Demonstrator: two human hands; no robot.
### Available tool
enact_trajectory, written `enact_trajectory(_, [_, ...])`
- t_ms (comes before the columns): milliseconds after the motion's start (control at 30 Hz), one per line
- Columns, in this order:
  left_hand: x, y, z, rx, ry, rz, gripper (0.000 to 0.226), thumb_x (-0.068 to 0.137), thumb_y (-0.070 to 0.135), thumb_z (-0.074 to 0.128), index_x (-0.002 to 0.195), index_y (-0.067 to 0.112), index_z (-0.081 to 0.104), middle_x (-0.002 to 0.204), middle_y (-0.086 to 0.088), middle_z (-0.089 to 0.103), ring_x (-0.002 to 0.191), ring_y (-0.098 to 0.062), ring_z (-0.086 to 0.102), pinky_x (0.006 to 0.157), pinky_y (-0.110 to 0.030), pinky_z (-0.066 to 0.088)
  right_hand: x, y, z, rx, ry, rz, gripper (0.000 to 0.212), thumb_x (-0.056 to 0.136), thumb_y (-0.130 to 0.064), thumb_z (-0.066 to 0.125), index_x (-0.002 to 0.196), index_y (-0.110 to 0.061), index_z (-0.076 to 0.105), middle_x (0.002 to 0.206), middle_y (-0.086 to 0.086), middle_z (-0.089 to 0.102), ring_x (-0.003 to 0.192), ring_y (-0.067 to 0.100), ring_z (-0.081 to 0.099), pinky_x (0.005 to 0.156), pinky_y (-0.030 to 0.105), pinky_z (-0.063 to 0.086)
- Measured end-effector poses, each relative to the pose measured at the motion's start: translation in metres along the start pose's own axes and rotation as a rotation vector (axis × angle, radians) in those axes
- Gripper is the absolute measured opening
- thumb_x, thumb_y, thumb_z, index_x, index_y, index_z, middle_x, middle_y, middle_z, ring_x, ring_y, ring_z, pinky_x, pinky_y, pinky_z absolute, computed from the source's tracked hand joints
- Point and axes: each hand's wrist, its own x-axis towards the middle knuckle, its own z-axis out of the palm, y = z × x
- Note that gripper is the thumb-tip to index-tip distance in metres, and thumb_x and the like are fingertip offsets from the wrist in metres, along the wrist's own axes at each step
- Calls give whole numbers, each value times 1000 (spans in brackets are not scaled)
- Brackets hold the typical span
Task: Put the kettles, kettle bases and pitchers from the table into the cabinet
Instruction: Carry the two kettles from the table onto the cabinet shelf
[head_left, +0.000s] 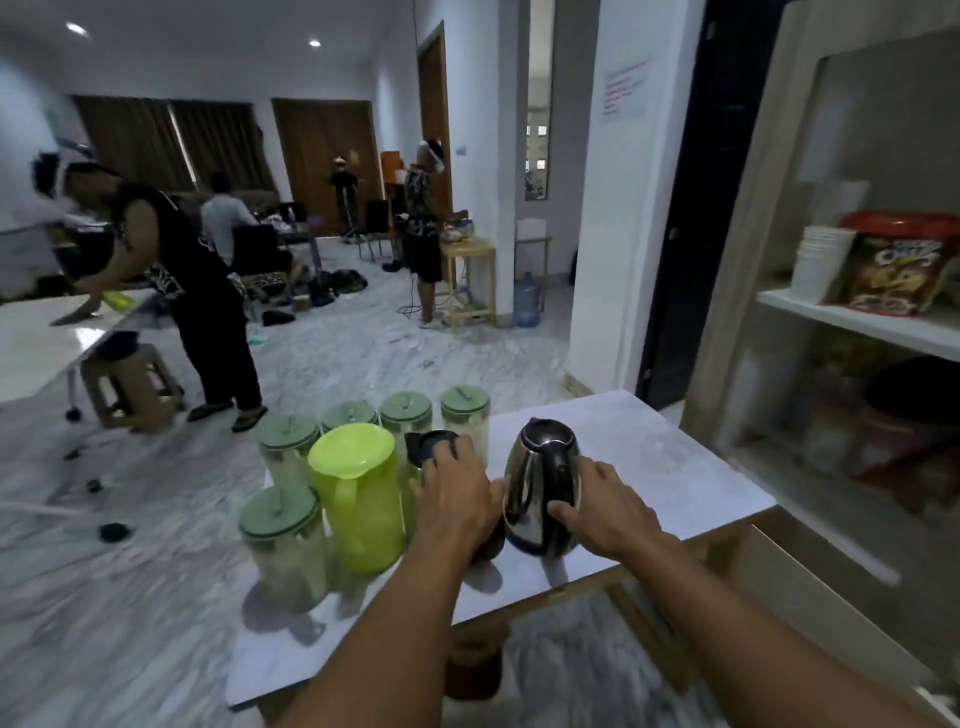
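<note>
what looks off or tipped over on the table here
Nothing stands out. The steel kettle, lime pitcher and green-lidded jars all stand upright on the table, with no visible spill.

Your bench (675, 467) is plain white, over a floor (363, 353) of grey-veined white marble. The pitcher (358, 493) is lime green all over, the jars (283, 540) beside it carry sage-green lids, and the kettle (537, 499) is polished silver with a black handle.
</note>
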Motion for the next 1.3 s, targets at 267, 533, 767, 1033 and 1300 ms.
enact_trajectory(267, [43, -12, 25, -269, 11, -461, 73, 81, 51, 68, 132, 5, 43, 133, -13, 53, 123, -36, 52, 94, -47, 46, 58, -16, 31, 177, 7, 181, 79, 91, -42, 62, 149, -9, 21, 144, 16, 44, 126, 41, 52, 99, 47, 46])
enact_trajectory(533, [93, -2, 85, -728, -175, -886, 60, 81, 41, 72, 124, 0, 63, 126, -19, 64, 116, -36, 60, 95, -35, 47, 116, -1, 51, 383, -65, 434, 50, 83, -44, 71, 120, -12, 60, 117, 11, 68, 109, 32, 65, 83, 33, 50])
enact_trajectory(767, [98, 7, 105, -711, -76, -901, 47, 89, 28, 63, 119, -8, 62, 117, -27, 65, 110, -38, 61, 85, -33, 44, 141, 8, 70, 616, -54, 485, 40, 77, -30, 72, 111, -9, 68, 105, 15, 72, 102, 33, 67, 78, 30, 50])
enact_trajectory(1033, [99, 15, 74, -659, 58, -577, 34, 90, 31, 57, 91, -2, 66, 79, -17, 65, 73, -32, 59, 61, -30, 38, 131, 12, 36, 701, 113, 411, 21, 75, -21, 66, 95, -12, 69, 90, 14, 71, 87, 35, 67, 78, 38, 57])
enact_trajectory(1300, [68, 73, -12, -855, 90, -163, 26, 83, 31, 62, 67, 11, 62, 60, -5, 60, 60, -26, 54, 55, -31, 37, 48, 20, -75, 856, 553, 405, 19, 64, -28, 66, 73, -13, 72, 71, 10, 74, 74, 33, 71, 70, 37, 56])
